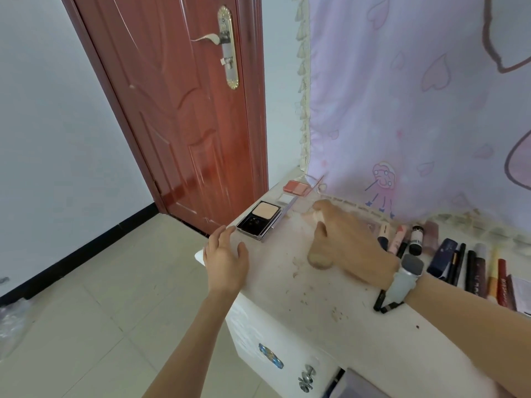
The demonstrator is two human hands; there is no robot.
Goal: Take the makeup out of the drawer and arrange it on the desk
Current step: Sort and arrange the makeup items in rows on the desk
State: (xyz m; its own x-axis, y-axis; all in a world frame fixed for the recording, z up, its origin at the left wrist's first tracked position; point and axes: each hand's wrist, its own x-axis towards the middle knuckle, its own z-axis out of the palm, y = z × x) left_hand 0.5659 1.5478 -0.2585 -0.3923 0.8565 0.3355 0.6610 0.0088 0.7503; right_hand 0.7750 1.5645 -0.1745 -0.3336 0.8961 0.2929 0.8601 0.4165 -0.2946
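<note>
Home bedroom — door (184, 110), makeup desk (330, 297)

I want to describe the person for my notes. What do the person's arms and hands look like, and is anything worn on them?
Both forearms are bare, with no sleeves in view. The left hand wears nothing, no ring or band. The right hand has a smartwatch at the wrist: a rounded rectangular grey face on a pale grey-blue strap. No gloves on either hand.

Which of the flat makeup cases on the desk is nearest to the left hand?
The black powder compact, at the desk's left corner beside the left hand. The pink blush case lies farther back, by the curtain.
</note>
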